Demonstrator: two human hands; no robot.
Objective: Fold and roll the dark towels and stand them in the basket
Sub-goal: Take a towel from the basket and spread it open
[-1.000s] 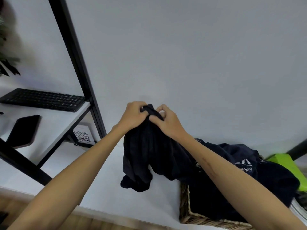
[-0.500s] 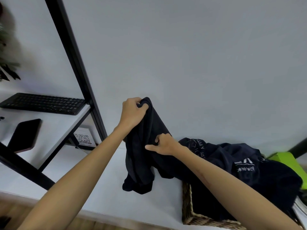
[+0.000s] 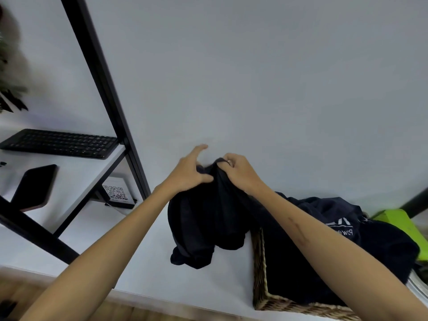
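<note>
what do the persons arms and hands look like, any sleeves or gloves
Both forearms are bare up to the frame edge: no sleeves, gloves, watch or bracelets show. The left hand looks unadorned. The right hand too, and its forearm bears a thin elongated mark, like a scratch or scar.

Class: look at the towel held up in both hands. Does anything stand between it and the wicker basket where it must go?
Yes. A heap of dark towels fills the basket and spills over its rim, blocking room for the held towel.
</note>
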